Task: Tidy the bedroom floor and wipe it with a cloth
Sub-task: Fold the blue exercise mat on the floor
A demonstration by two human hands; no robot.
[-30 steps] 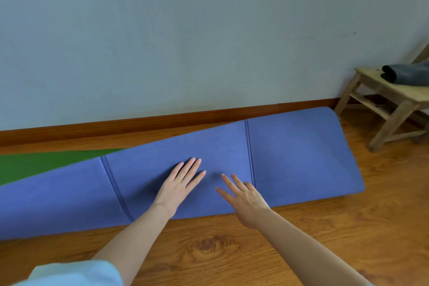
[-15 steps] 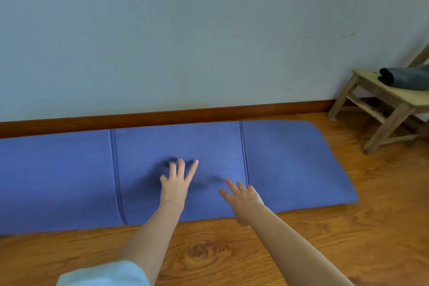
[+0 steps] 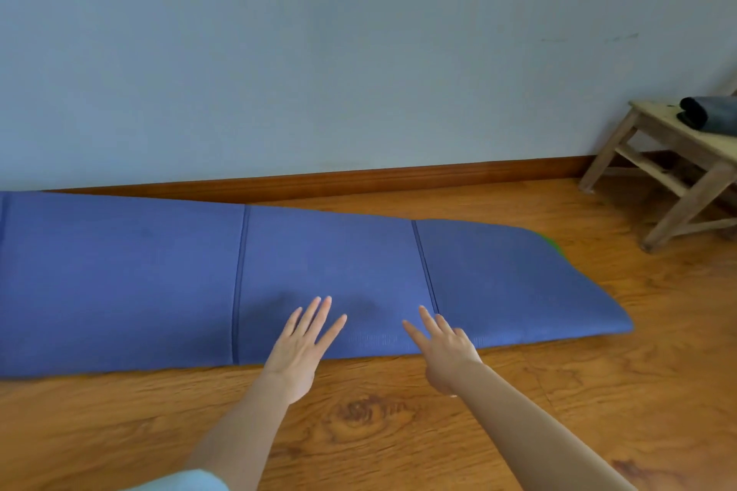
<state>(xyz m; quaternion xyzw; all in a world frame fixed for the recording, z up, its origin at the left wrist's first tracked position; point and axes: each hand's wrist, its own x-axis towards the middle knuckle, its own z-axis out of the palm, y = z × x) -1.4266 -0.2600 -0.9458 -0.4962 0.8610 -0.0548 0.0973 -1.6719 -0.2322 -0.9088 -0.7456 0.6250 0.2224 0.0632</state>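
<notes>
Lying across the middle of the frame on the brown wooden floor (image 3: 379, 423), the folded blue foam mat (image 3: 319, 275) runs along the wooden skirting board (image 3: 359, 179), a green edge showing at its right end. The left hand (image 3: 301, 347) and right hand (image 3: 444, 351) hover over its near edge, each grip apart with fingers straight. A pale wooden stool (image 3: 678, 171) at right carries a rolled dark cloth (image 3: 708, 118).

Home bedroom, wooden floor (image 3: 399, 431), painted wall (image 3: 319, 52) with wood skirting (image 3: 359, 179), small wooden stool (image 3: 678, 171)
</notes>
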